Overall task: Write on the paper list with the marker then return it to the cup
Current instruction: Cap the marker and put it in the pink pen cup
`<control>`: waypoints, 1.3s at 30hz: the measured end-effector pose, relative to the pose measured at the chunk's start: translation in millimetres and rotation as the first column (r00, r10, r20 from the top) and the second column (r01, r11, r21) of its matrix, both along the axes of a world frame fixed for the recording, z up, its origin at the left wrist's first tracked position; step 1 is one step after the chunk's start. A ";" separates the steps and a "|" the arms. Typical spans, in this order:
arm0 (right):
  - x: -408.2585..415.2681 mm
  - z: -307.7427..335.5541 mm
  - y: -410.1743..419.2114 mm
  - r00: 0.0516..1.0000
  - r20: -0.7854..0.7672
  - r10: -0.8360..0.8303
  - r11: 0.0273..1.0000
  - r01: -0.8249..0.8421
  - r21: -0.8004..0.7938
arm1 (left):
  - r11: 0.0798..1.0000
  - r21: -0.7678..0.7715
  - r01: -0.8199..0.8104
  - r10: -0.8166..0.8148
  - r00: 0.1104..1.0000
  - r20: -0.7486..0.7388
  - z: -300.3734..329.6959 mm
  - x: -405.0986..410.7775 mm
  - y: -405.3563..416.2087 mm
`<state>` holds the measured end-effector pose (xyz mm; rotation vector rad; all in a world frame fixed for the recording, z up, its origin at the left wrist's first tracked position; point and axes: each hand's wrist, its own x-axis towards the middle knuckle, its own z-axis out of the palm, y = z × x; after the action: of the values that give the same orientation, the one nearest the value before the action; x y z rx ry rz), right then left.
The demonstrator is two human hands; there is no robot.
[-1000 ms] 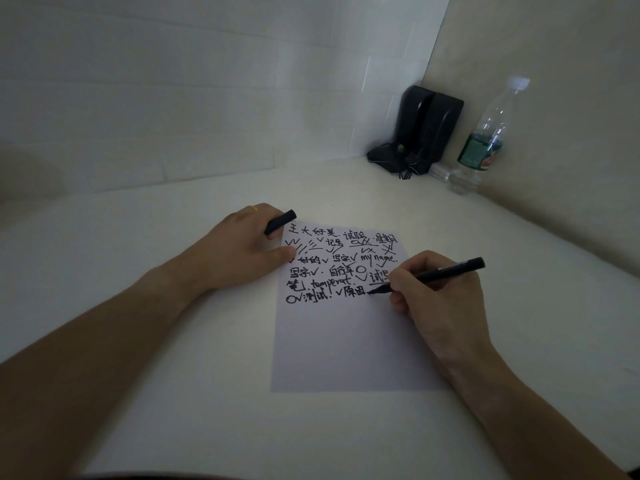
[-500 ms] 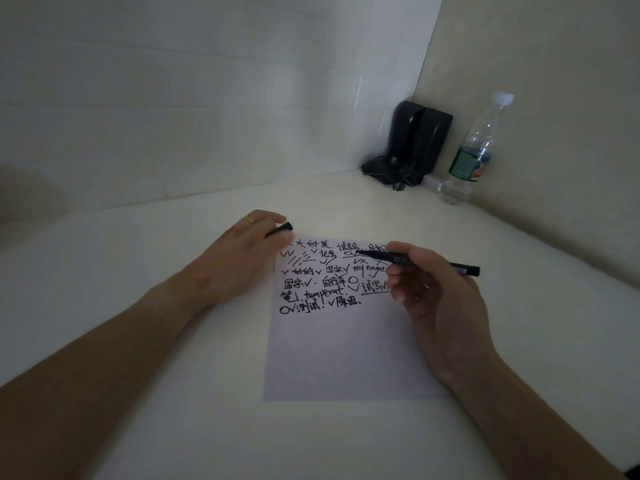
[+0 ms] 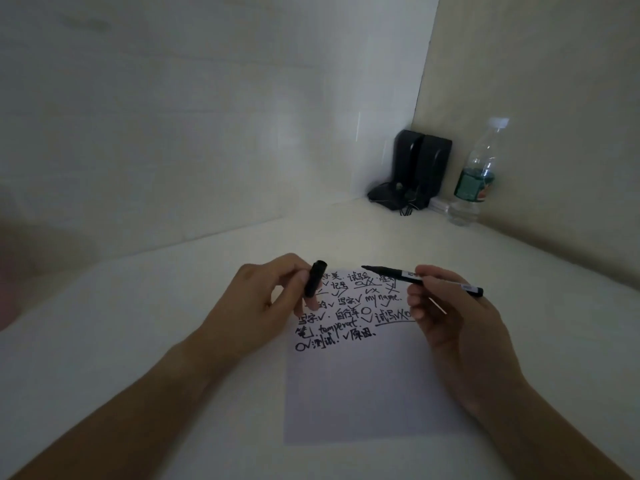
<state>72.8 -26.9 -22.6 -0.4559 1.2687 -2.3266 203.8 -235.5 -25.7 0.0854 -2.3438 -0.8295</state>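
Head view, dim light. At centre frame, lying flat on the pale bench (image 3: pixel 138 341), a white paper list (image 3: pixel 363 382): upper part crowded with black handwriting, ticks and crosses, lower part blank. Over the list's upper right, the right hand (image 3: pixel 460 327), fingers curled around a black marker (image 3: pixel 420 279), gripped near mid-barrel between thumb and fingertips. Marker lifted off the sheet, lying nearly level, bare tip pointing toward frame left, rear end sticking out past the hand toward frame right, a small white label on the barrel near the grip. Over the list's upper left corner, the left hand (image 3: pixel 263 306), pinching the marker's black cap (image 3: pixel 314 278) between thumb and fingers, cap held almost upright, leaning slightly, top end toward the marker tip. Cap and tip apart, a clear gap between them above the top rows of writing. Both forearms entering from the bottom corners of the frame, left from lower left, right from lower right. In the upper right of the frame, tucked into the corner where the walls meet, a pair of black desktop speakers (image 3: pixel 420 164) with cables bunched at the base. Just right of those, against the wall, an upright clear plastic water bottle (image 3: pixel 476 174) with a green label and white cap.
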 end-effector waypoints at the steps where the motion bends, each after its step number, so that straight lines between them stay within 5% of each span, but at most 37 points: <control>1: 0.3 0.3 -0.5 1.000 0.000 0.012 1.000 -0.012 -0.002 | 1.000 -0.015 0.005 -0.005 1.000 0.008 0.2 0.6 0.9; 13: 4.2 -2.9 -2.6 0.986 -0.100 0.136 0.991 -0.136 0.009 | 0.988 -0.154 0.021 -0.016 0.999 0.035 2.4 1.8 2.9; 30: 9.3 -2.9 -3.7 0.969 -0.221 0.112 0.989 -0.088 0.118 | 0.978 -0.201 0.052 -0.046 0.998 0.034 4.0 2.8 6.0; 34: 11.6 -3.2 -3.9 0.955 -0.269 0.126 0.979 -0.075 0.190 | 0.992 -0.098 0.078 -0.081 0.996 -0.029 2.9 1.7 8.3; 39: 11.8 -3.2 -2.1 0.955 -0.272 0.122 0.971 -0.058 0.230 | 0.918 0.367 0.150 -0.152 0.988 -0.024 -2.0 -1.4 8.6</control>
<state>84.6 -29.0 -25.8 -0.7770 1.5820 -2.0661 202.4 -226.9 -27.7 0.0646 -2.1909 -1.3422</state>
